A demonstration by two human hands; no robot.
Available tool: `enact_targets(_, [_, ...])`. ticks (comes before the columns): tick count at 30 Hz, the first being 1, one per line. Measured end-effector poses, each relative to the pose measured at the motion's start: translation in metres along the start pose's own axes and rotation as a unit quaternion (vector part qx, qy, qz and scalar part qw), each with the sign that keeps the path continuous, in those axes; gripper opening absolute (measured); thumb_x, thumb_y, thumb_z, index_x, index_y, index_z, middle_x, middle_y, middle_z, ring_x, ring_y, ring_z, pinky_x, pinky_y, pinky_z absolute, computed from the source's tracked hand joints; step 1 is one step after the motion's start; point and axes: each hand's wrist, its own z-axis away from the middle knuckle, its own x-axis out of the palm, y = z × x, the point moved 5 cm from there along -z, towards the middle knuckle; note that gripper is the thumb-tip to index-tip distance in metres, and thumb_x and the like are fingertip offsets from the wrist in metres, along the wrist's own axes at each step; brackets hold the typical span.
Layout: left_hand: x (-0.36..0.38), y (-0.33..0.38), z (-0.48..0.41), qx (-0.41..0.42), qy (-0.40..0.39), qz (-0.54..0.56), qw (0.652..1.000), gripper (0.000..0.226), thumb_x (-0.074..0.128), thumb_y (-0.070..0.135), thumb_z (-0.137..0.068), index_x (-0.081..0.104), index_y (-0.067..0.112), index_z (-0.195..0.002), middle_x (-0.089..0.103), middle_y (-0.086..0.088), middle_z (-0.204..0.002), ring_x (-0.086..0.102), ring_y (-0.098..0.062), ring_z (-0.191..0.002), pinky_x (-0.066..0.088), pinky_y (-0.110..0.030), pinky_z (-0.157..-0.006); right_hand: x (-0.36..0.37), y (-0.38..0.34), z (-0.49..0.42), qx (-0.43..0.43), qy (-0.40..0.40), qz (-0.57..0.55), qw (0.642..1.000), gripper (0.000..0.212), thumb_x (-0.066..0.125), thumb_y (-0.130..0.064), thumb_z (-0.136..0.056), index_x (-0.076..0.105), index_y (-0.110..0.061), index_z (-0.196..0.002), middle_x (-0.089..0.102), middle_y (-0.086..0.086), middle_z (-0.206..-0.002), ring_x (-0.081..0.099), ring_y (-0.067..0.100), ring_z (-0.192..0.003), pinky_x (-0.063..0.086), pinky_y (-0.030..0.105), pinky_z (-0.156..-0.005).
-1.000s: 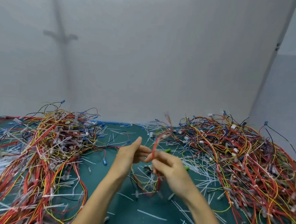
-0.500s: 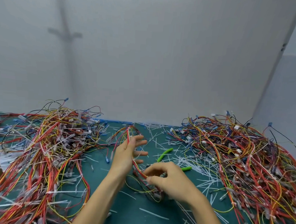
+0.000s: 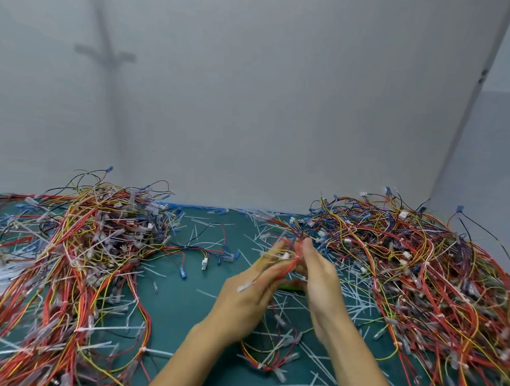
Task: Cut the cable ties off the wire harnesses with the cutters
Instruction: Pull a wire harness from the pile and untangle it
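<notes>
Red-yellow harness (image 3: 277, 270) raised off surface (image 3: 181, 307), likely for tie search: left hand (image 3: 249, 297) straight-fingered beneath wires; right hand (image 3: 321, 282) grip blurred, cannot tell.

Two hands (image 3: 250, 294) (image 3: 321, 286), two harness heaps (image 3: 79, 256) (image 3: 421, 277), one cutters (image 3: 291, 288), countless cut ties (image 3: 357, 300).
</notes>
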Motion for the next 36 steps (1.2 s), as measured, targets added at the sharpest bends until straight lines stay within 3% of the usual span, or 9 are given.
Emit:
enact_targets(4, [0.003, 0.003, 0.002, 0.017, -0.057, -0.043, 0.997, 0.039, 0.043, 0.044, -0.1, 0.034, 0.054, -0.137, 0.02, 0.037, -0.153, 0.037, 0.012, -0.133, 0.04, -0.02, -0.105, -0.007, 0.003, -0.002, 0.012, 0.021, -0.03, 0.999, 0.026, 0.05, -0.02, -0.102, 0.072, -0.007, -0.098, 0.073, 0.02, -0.1, 0.068, 0.023, -0.084, 0.054, 0.033, -0.073])
enact_targets(7, [-0.01, 0.004, 0.004, -0.009, 0.011, 0.025, 1.0, 0.032, 0.046, 0.049, -0.094, 0.066, 0.041, -0.118, 0.053, 0.027, -0.137, 0.053, 0.005, -0.123, 0.049, -0.031, -0.098, -0.009, 0.001, -0.002, -0.015, -0.005, 0.013, 1.0, 0.023, 0.053, -0.007, -0.099, 0.074, -0.016, -0.095, 0.077, 0.003, -0.093, 0.071, 0.012, -0.088, 0.056, 0.024, -0.076])
enact_targets(9, [-0.02, 0.003, 0.005, -0.031, 0.104, 0.094, 0.99, 0.036, 0.048, 0.044, -0.091, 0.078, 0.025, -0.09, 0.074, 0.013, -0.104, 0.069, -0.007, -0.101, 0.055, -0.04, -0.082, -0.004, -0.001, 0.0, -0.041, -0.034, 0.037, 0.998, 0.025, 0.057, -0.002, -0.096, 0.074, -0.02, -0.097, 0.077, -0.01, -0.088, 0.068, -0.003, -0.081, 0.049, 0.009, -0.067])
enact_targets(12, [-0.034, -0.01, 0.007, -0.133, 0.24, 0.2, 0.941, 0.041, 0.046, 0.044, -0.088, 0.073, 0.019, -0.069, 0.074, 0.0, -0.073, 0.071, -0.021, -0.066, 0.057, -0.037, -0.06, 0.003, -0.003, 0.003, -0.066, -0.055, 0.042, 0.995, 0.03, 0.062, 0.0, -0.092, 0.074, -0.027, -0.097, 0.077, -0.011, -0.091, 0.069, -0.004, -0.084, 0.05, 0.009, -0.07])
enact_targets(17, [-0.045, -0.051, 0.011, -0.335, 0.326, 0.294, 0.834, 0.015, 0.06, 0.016, -0.093, 0.063, 0.014, -0.078, 0.073, -0.006, -0.081, 0.071, -0.022, -0.072, 0.05, -0.023, -0.057, 0.004, -0.006, 0.001, -0.114, -0.069, 0.079, 0.988, 0.029, 0.067, 0.003, -0.088, 0.074, -0.019, -0.105, 0.077, -0.013, -0.089, 0.066, -0.004, -0.08, 0.05, 0.013, -0.075])
enact_targets(22, [-0.044, -0.046, 0.003, -0.301, 0.282, 0.287, 0.865, 0.021, 0.053, 0.018, -0.098, 0.07, 0.018, -0.086, 0.075, -0.001, -0.086, 0.068, -0.014, -0.085, 0.05, -0.023, -0.072, 0.006, -0.004, -0.001, -0.143, -0.089, 0.106, 0.98, 0.027, 0.068, 0.005, -0.087, 0.074, -0.01, -0.109, 0.07, -0.019, -0.069, 0.051, -0.004, -0.057, 0.044, 0.01, -0.063])
enact_targets(30, [-0.044, -0.022, -0.007, -0.2, 0.172, 0.253, 0.931, 0.046, 0.06, -0.017, -0.079, 0.057, 0.019, -0.107, 0.071, 0.005, -0.105, 0.068, -0.014, -0.097, 0.053, -0.025, -0.086, 0.006, -0.001, -0.002, -0.16, -0.115, 0.203, 0.959, 0.033, 0.063, 0.007, -0.089, 0.075, -0.016, -0.109, 0.068, -0.017, -0.076, 0.054, -0.008, -0.06, 0.04, 0.007, -0.062])
enact_targets(33, [-0.043, -0.018, -0.003, -0.233, 0.209, 0.091, 0.945, 0.031, 0.061, 0.0, -0.078, 0.053, 0.025, -0.094, 0.064, 0.002, -0.093, 0.062, -0.017, -0.091, 0.046, -0.024, -0.081, 0.009, 0.003, -0.001, -0.177, -0.098, 0.246, 0.948, 0.03, 0.067, 0.001, -0.088, 0.076, -0.017, -0.111, 0.065, -0.016, -0.079, 0.057, -0.009, -0.069, 0.04, 0.009, -0.068])
enact_targets(36, [-0.047, -0.013, 0.001, -0.25, 0.251, 0.076, 0.932, 0.005, 0.054, 0.025, -0.074, 0.057, 0.024, -0.078, 0.063, 0.004, -0.075, 0.057, -0.016, -0.074, 0.043, -0.033, -0.067, 0.013, 0.008, 0.001, -0.191, -0.088, 0.285, 0.935, 0.031, 0.069, -0.004, -0.088, 0.076, -0.025, -0.11, 0.065, -0.015, -0.075, 0.058, -0.003, -0.07, 0.043, 0.014, -0.067])
